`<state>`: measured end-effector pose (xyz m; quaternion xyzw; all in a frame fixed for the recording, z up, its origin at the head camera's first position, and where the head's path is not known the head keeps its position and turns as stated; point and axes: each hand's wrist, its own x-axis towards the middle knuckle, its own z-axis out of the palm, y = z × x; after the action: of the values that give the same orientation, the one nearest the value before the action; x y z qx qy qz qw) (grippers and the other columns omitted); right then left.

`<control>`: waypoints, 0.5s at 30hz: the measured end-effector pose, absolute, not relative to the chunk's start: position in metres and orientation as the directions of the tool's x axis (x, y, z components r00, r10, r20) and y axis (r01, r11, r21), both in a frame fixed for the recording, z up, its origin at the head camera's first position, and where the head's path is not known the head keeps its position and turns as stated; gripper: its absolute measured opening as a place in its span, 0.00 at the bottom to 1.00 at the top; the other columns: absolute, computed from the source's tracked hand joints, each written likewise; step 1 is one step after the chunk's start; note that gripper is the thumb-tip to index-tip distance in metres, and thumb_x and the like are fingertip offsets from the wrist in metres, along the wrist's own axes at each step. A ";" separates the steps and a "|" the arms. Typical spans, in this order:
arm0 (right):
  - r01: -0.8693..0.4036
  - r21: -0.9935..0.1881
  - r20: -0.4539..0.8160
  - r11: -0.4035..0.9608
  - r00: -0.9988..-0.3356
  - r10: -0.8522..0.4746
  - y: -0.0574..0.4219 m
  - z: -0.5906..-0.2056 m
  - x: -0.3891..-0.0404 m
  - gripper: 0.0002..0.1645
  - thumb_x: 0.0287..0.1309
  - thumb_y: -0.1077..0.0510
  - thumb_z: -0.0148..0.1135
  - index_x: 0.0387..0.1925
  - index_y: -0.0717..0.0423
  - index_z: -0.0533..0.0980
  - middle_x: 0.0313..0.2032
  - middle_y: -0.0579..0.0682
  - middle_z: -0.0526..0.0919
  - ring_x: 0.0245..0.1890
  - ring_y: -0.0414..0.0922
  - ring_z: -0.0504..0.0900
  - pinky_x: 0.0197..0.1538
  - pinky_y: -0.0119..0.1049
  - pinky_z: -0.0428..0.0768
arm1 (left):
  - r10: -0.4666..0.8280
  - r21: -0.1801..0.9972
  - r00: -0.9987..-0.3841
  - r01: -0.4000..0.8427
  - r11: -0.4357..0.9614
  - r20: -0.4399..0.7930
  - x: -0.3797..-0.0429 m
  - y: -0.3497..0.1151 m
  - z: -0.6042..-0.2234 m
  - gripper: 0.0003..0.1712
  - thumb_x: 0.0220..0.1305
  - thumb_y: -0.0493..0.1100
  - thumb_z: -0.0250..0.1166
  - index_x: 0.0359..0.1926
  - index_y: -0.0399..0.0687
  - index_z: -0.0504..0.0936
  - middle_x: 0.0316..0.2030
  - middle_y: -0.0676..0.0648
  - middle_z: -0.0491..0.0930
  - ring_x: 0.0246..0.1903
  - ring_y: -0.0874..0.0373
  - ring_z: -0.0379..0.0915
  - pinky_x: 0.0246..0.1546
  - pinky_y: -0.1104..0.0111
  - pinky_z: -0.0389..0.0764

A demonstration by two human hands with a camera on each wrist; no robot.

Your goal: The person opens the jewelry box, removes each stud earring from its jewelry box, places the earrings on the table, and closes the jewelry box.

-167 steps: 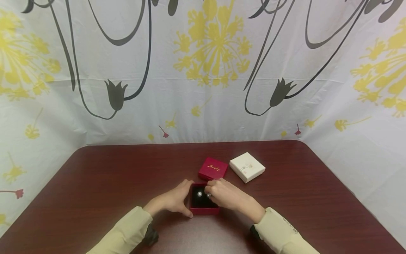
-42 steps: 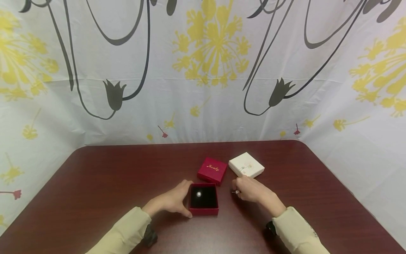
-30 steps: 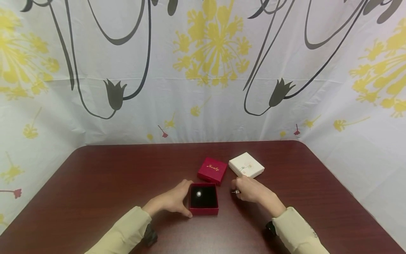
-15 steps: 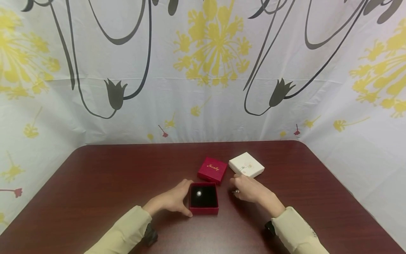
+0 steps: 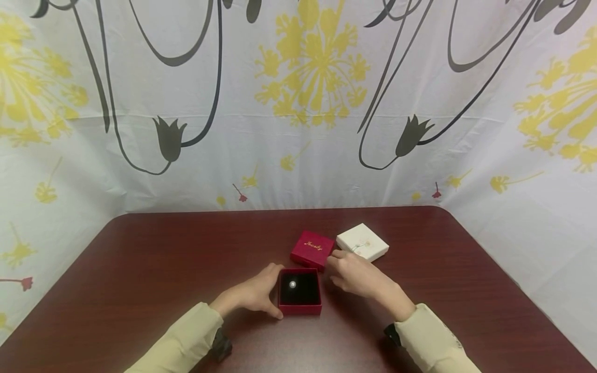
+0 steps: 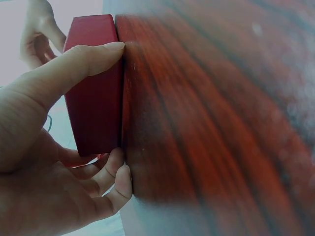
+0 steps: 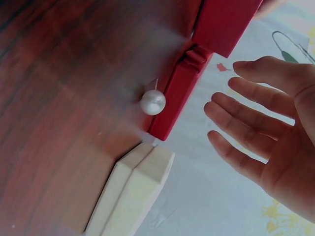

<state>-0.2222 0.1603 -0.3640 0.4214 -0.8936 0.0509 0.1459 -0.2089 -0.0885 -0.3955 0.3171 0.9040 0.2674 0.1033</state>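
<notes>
My left hand grips the near-left side of an open red jewelry box, thumb on the front wall and fingers on the far side. The left wrist view shows the thumb pressed along the red wall. On the black pad inside sits one pearl earring. A second pearl earring lies on the table with its thin post showing; in the head view my right hand hides it. My right hand hovers just above the table right of the box, its fingers loosely spread and holding nothing.
Behind the open box lies a red lid with gold lettering. Beside it is a white box with a flower print. The dark wood table ends at a patterned curtain.
The right hand has taken one pearl earring out of the box, carried it right and let it go on the table, then shifted slightly left. The left hand stays on the box.
</notes>
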 end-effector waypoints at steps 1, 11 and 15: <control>-0.772 0.033 0.315 0.635 -0.595 -0.740 0.159 -0.363 -0.222 0.11 0.38 0.62 0.68 0.28 0.58 0.75 0.25 0.47 0.74 0.26 0.40 0.72 0.32 0.33 0.75 | 0.630 0.550 -0.777 0.519 0.655 -0.017 -0.209 -0.088 -0.395 0.53 0.31 0.44 0.76 0.56 0.29 0.57 0.47 0.42 0.63 0.50 0.50 0.61 0.54 0.57 0.65; -0.799 0.052 0.373 0.599 -0.541 -0.754 0.144 -0.359 -0.216 0.11 0.40 0.60 0.66 0.30 0.57 0.76 0.27 0.47 0.75 0.25 0.40 0.74 0.31 0.31 0.75 | 0.634 0.543 -0.773 0.523 0.657 -0.021 -0.209 -0.089 -0.397 0.54 0.31 0.44 0.76 0.57 0.28 0.56 0.47 0.42 0.63 0.52 0.50 0.60 0.55 0.57 0.64; -0.808 0.032 0.353 0.589 -0.542 -0.762 0.138 -0.359 -0.214 0.12 0.42 0.60 0.66 0.32 0.58 0.76 0.29 0.48 0.76 0.25 0.40 0.76 0.32 0.31 0.76 | 0.637 0.543 -0.770 0.528 0.653 -0.017 -0.210 -0.089 -0.397 0.54 0.31 0.45 0.76 0.57 0.28 0.56 0.47 0.42 0.63 0.52 0.50 0.60 0.55 0.57 0.63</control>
<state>-0.2140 0.1378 -0.3595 0.4483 -0.8755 0.0675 0.1670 -0.2098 -0.0893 -0.3974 0.3226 0.9032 0.2634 0.1037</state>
